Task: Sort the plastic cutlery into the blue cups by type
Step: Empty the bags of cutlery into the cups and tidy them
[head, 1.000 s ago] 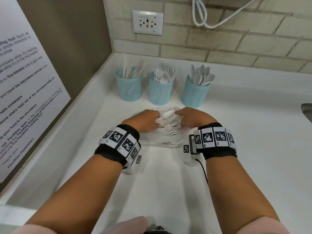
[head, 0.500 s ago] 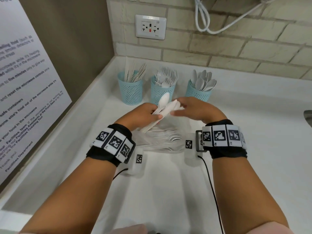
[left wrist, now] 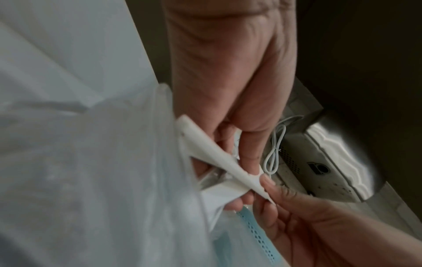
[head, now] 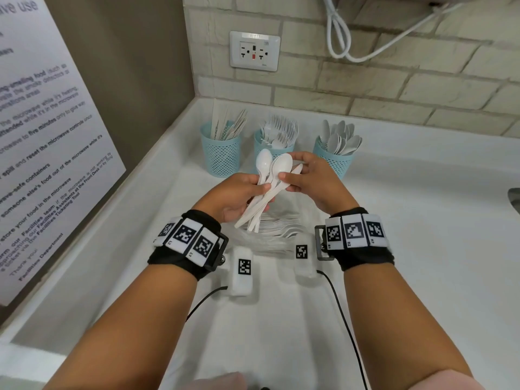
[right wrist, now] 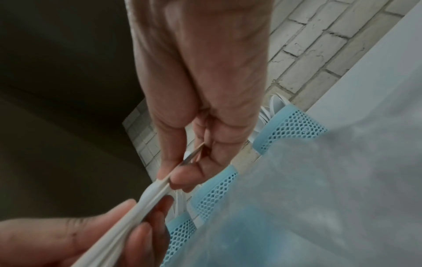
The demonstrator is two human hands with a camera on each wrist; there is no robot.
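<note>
The left hand (head: 239, 194) grips a bundle of white spoons (head: 267, 187) by the handles, fingers curled round them; the right hand (head: 309, 178) pinches the same bundle near the bowls, thumb on top; the bundle is lifted clear of the white desk (head: 422, 249); beneath the fingers lies a pile of cutlery (head: 278, 229) in clear plastic; just beyond the fingers stand three blue cups: knives (head: 222, 149), forks (head: 277, 136), and spoons in the right cup (head: 336, 153); behind them a pale brick wall (head: 394, 88) carries an outlet (head: 254, 50) and a looped white cable (head: 340, 38); left of the hands hangs a printed notice (head: 42, 136).
</note>
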